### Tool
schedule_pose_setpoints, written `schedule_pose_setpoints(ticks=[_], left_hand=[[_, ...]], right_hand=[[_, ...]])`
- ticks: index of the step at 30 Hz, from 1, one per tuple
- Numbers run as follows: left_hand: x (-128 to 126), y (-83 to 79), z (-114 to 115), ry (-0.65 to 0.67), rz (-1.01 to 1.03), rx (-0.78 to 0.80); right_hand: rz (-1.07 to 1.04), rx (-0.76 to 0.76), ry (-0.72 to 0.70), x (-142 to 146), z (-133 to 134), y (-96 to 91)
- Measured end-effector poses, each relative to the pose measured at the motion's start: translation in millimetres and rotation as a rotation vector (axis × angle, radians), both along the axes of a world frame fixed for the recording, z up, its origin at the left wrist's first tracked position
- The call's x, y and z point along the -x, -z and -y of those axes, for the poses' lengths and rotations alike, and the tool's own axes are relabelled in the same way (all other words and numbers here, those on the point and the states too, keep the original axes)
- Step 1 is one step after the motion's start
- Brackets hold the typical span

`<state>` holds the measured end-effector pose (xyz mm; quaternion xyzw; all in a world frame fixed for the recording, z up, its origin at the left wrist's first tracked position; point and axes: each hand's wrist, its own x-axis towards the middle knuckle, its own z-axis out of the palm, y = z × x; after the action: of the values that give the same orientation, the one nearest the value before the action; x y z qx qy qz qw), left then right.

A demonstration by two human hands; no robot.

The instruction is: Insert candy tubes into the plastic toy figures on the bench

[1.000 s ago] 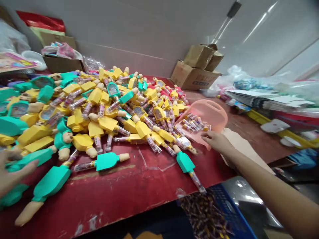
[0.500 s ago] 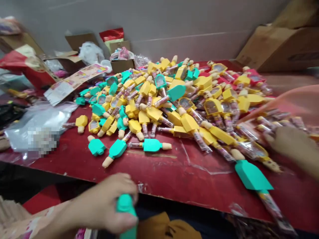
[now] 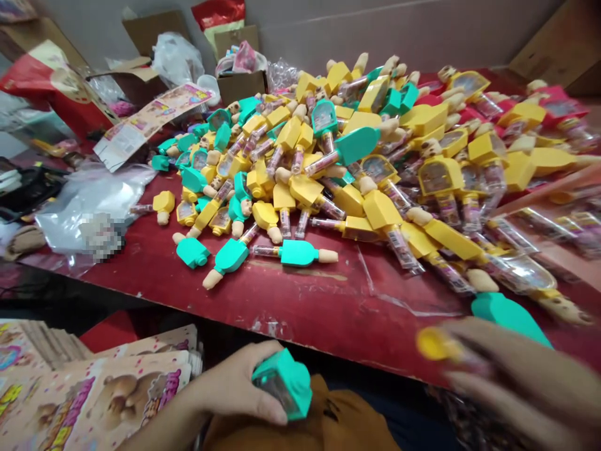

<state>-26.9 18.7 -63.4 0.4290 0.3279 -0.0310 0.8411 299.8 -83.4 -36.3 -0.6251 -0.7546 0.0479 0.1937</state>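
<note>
The left hand [image 3: 235, 388] holds a teal toy [image 3: 284, 383] with a clear part in it. Its grip is closed, and the fingers wrap around the toy. The hand is just above an orange-brown cloth [image 3: 357, 419] at the bottom of the view. The right hand [image 3: 511, 382] is at the bottom right, by the front edge of the worktop [image 3: 300, 300]. Its grip looks closed on a yellow toy end [image 3: 436, 344], but that part is blurry. A flat teal toy top [image 3: 507, 316] lies just past its fingers.

A big pile of toys [image 3: 305, 175] sits on the red worktop. Most are yellow or teal, with tan ends and clear tubes of candy. A few pink ones lie at the far right. Some teal and yellow toys lie apart from the pile, near the front. A pink tub [image 3: 539, 191] with more tubes sits at the right edge.

To the left are a clear plastic bag [image 3: 89, 207] and a printed paper sheet [image 3: 150, 122]. Printed cards [image 3: 113, 401] are stacked below the worktop. A cardboard box [image 3: 241, 88] stands at the back.
</note>
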Motion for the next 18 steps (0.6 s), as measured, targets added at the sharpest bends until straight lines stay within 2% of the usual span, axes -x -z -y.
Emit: schedule_pose_setpoints(ticks=[2,4,6,9,11,14,18], left_hand=[[-6,-7.0,2,-0.024,-0.004,-0.029],[-15,-13.7,3,0.010,-0.004,-0.068],[-23,-19.0,5,0.058,-0.046,-0.128],[-29,-21.8,10,0.154,-0.109,-0.250],[-30,-19.6,18,0.213,-0.140,-0.396],[-28,-11.2,29,0.307,-0.193,-0.584],[-24,2.6,39,0.365,-0.184,-0.640]], right_hand=[[-0.039,0.014,-0.310,36,-11,-9.6],[-0.018,-0.011,-0.470,64,-22,-17.6],[0.054,-0.040,-0.536,81,-28,-22.3],[0.146,-0.011,-0.605,89,-21,-22.4],[0.097,0.091,-0.613,89,-10,-18.1],[-0.137,0.378,-0.531,91,4,-7.2],[-0.454,0.743,-0.357,97,7,8.0]])
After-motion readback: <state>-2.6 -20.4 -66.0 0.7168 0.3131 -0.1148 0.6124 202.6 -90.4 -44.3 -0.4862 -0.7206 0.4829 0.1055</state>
